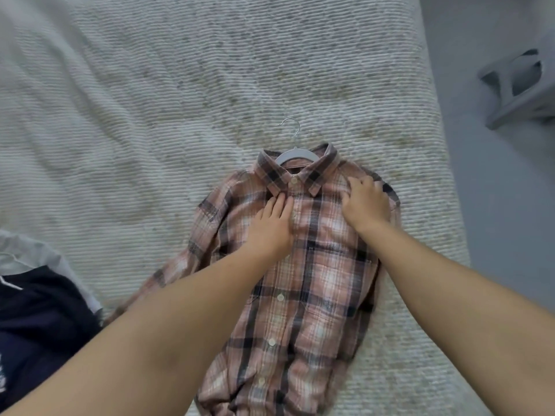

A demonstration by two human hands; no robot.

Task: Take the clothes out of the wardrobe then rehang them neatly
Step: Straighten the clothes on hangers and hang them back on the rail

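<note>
A pink and dark plaid shirt lies buttoned and face up on a pale ribbed bedspread. A grey hanger sits inside its collar, the metal hook pointing away from me. My left hand rests flat on the chest just below the collar, fingers straight. My right hand presses on the shirt's right shoulder with its fingers bent into the fabric. Whether it pinches the cloth I cannot tell.
A dark navy garment and a white one lie at the left edge of the bed. Beyond the bed's right edge is grey floor with a grey stool.
</note>
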